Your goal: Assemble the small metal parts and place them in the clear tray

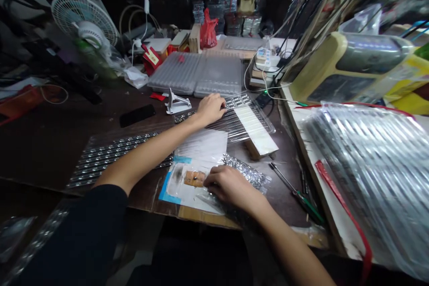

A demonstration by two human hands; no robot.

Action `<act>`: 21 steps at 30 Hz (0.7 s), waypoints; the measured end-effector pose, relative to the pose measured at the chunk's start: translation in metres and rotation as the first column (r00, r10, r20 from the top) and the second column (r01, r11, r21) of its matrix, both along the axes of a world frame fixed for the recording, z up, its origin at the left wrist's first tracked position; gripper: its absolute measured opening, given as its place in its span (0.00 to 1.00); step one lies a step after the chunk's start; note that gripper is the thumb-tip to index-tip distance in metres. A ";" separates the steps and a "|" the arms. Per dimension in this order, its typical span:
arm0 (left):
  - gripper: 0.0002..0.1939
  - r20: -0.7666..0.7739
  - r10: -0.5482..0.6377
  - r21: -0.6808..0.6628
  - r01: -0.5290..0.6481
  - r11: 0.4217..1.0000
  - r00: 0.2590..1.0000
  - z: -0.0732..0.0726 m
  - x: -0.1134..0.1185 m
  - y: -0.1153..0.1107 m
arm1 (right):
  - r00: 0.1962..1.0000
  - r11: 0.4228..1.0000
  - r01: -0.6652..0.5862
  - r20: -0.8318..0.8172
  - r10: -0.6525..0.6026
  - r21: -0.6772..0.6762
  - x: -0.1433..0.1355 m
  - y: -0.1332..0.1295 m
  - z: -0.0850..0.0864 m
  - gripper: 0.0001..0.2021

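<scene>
At back left, a white fan (pixel 85 20). Nearer, on the dark worktop (pixel 105 118), rows of shiny metal parts (pixel 114 156) in clear plastic; just beyond, a black smartphone (pixel 137 116), lying flat, then a white folding stand (pixel 179 106). Next, toward the front edge, a small orange-brown block (pixel 195 178) on white paper (pixel 191 194) edged with blue tape (pixel 164 187). Farther back, the left hand (pixel 212 108), with fingers bent down at the left side of a clear ridged tray (pixel 234 133); cannot tell of any hold in this grip. In front, the right hand (pixel 229 183), just right of the block, with fingers curled closely together; cannot tell of anything pinched there. Just beside it, a clear bag of small shiny pieces (pixel 250 172). Beyond, a long white-topped bar (pixel 256 129), slanting across the tray. Farther right, a green-handled tool (pixel 310 209), then stacked ridged plastic trays (pixel 372 178).
</scene>
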State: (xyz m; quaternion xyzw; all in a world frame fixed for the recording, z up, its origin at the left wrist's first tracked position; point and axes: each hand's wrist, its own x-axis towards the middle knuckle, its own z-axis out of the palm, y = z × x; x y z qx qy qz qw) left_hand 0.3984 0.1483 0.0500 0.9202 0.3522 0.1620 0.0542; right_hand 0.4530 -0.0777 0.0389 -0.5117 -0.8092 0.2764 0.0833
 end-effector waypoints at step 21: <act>0.04 0.430 0.176 -0.442 0.036 0.896 0.885 -0.052 -0.177 -0.174 | 0.899 0.937 0.294 -0.387 -0.204 0.188 0.000 0.006 -0.017 0.09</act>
